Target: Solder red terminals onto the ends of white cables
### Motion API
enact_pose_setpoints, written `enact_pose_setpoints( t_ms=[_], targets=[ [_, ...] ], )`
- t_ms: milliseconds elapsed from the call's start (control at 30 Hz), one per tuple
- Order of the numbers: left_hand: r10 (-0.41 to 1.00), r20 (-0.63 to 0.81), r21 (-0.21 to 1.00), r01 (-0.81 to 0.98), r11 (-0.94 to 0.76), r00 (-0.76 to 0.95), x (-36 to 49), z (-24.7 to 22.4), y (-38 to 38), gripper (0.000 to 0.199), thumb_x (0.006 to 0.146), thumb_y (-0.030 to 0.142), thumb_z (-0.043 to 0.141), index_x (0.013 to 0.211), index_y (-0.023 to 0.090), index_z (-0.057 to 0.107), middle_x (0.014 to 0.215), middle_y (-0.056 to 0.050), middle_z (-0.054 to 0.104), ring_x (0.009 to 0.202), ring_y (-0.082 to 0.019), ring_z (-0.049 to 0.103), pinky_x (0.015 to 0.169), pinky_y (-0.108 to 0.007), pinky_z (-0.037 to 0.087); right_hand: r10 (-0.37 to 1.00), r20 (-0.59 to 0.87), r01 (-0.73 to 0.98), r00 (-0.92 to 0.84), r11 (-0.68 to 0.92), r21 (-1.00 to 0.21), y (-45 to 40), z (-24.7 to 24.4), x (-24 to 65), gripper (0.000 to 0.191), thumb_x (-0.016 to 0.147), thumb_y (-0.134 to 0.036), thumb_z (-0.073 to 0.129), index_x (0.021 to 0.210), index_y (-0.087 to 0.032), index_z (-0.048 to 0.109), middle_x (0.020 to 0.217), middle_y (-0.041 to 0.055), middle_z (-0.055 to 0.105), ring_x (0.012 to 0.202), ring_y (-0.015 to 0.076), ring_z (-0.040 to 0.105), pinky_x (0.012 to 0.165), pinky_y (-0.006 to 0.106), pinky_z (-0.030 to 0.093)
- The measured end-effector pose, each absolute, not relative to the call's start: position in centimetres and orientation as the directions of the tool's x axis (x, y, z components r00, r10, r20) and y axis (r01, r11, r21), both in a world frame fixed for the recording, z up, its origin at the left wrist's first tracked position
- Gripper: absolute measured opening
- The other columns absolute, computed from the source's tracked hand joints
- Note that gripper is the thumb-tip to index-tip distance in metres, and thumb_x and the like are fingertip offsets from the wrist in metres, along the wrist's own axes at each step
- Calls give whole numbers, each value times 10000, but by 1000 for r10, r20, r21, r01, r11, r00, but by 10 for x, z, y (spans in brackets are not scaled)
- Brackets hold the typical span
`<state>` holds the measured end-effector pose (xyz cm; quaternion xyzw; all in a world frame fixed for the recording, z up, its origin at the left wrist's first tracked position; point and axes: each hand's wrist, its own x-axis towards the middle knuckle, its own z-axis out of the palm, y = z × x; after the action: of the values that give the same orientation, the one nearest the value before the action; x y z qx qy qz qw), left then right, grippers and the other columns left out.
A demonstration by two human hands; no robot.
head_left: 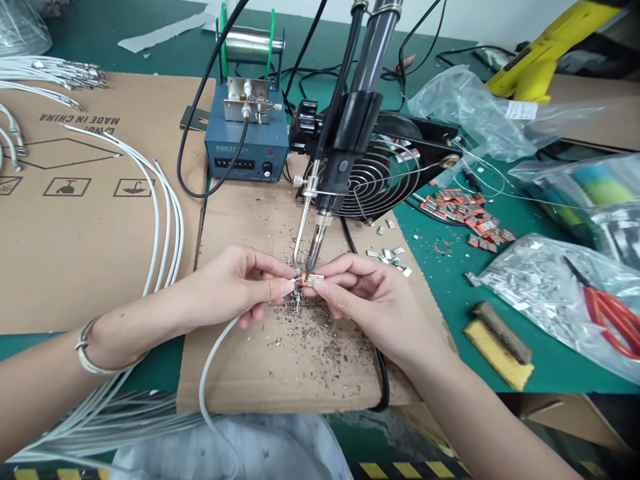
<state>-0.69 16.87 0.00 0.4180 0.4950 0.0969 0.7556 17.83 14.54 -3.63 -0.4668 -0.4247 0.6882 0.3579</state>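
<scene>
Pinched in my left hand (255,283) is the end of a white cable (213,353), which droops down toward my lap. My right hand (367,293) grips a small connector (316,280) with silver and red parts. The cable's thin wires meet that connector between my fingertips. Right above this spot is the tip of a soldering iron (315,247), fixed on a stand, touching or nearly touching the joint. A thin metal solder feed tube (301,230) comes down beside the iron, its end close to my left fingertips.
Behind stands a blue solder feeder (247,150) with a solder spool (250,45). A black fan (383,173) sits behind the iron. Red-and-silver connectors (465,213), a bag of metal parts (530,287), red-handled pliers (610,317) and a sponge (497,350) lie right. White cables (163,227) lie left.
</scene>
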Motion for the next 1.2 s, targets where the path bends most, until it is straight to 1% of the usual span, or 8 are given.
enact_pose_setpoints(
  t_ms=[133,267,400,633,833,967,1067,1200],
  targets=[
    [569,-652,743,273,611,501,-9,1,168,222,811,246,556,903,45,538,469,49,441,383,-19,384,367,-103,355,895,-335,-118,-294,-382,-917,145,-35,175,156,719,-224,675,791,-114,592,704,63,647,519,44,525,428,91,400],
    [559,-657,740,294,605,506,-10,1,168,270,813,301,559,921,53,548,473,37,449,388,-22,380,376,-111,349,904,-298,-153,-306,-355,-922,145,-36,176,126,727,-196,671,798,-120,600,711,43,649,504,30,516,428,81,400],
    [562,-655,734,249,632,505,-8,3,167,238,801,267,573,896,50,541,473,40,457,391,-21,390,371,-102,355,906,-278,-174,-320,-345,-922,145,-37,178,90,738,-180,664,790,-134,608,712,26,650,523,24,529,436,69,400],
    [559,-670,723,260,640,489,-7,4,168,197,805,229,563,869,45,534,474,47,452,386,-19,393,365,-100,356,906,-282,-164,-315,-345,-924,144,-36,179,89,736,-182,664,790,-138,608,717,41,653,563,42,557,447,78,403],
    [562,-682,726,347,594,467,-7,2,169,211,822,260,544,888,61,521,467,42,457,365,-24,391,367,-110,349,909,-317,-99,-270,-353,-930,144,-34,177,130,718,-200,677,786,-119,602,677,54,644,473,28,488,419,91,372],
    [584,-664,742,317,591,467,-7,0,169,201,804,227,560,907,58,522,467,45,463,361,-26,400,355,-105,353,912,-307,-85,-273,-341,-936,144,-33,176,143,727,-219,668,807,-124,598,702,61,648,497,41,504,421,105,374],
    [594,-647,757,307,578,478,-8,-1,168,217,798,236,569,923,61,533,480,39,476,370,-29,415,364,-110,367,911,-310,-84,-270,-344,-935,145,-34,175,139,723,-208,669,808,-124,600,706,57,648,501,44,509,421,110,379],
    [594,-648,755,297,585,477,-9,-1,166,185,788,219,579,882,64,540,498,39,477,388,-21,414,372,-104,375,917,-290,-89,-272,-324,-942,145,-34,175,130,725,-193,665,807,-117,599,694,56,644,526,51,531,425,112,380]
  ],
)
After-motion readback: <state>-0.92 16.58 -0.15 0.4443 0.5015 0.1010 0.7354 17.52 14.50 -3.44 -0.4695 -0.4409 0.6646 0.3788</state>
